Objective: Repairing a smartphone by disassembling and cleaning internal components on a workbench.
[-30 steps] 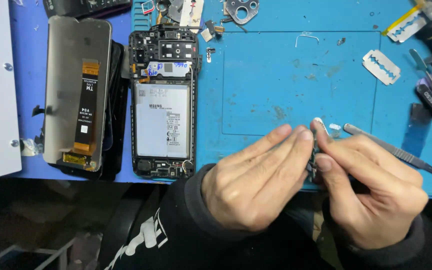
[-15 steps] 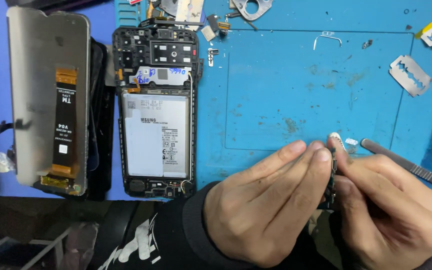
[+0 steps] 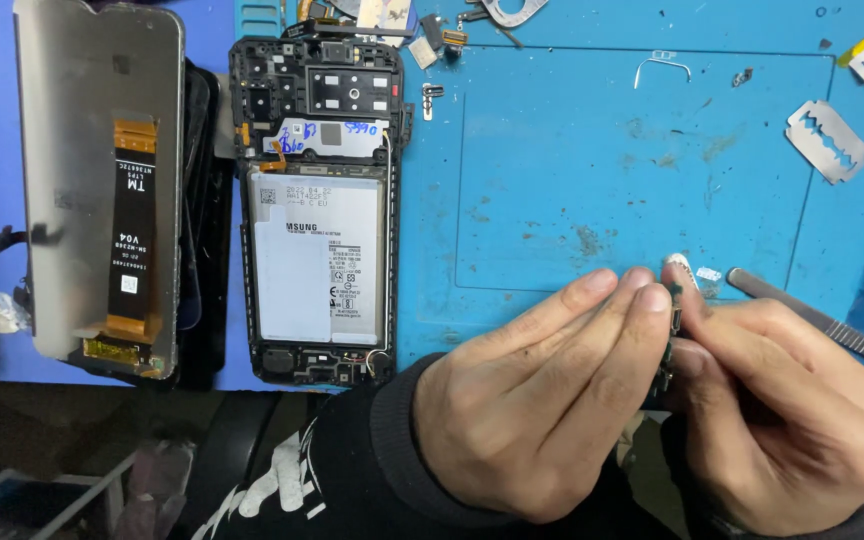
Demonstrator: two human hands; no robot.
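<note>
Pinching a small dark circuit board [image 3: 670, 345] between them, the left hand [image 3: 542, 400] and right hand [image 3: 792, 400] meet at the near edge of the blue work mat [image 3: 602, 170], fingers curled narrow around the part. Most of the board is hidden behind the fingertips. A metal tool [image 3: 812, 320] lies just beside the right hand. Well to the left, an opened phone [image 3: 317, 210] lies with its battery exposed, next to a detached screen panel [image 3: 97, 180]. A razor blade [image 3: 827, 140] rests farther back.

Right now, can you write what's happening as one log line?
left hand + right hand: pinching small circuit board | tweezers: by right hand | opened phone: left, on blue mat
</note>
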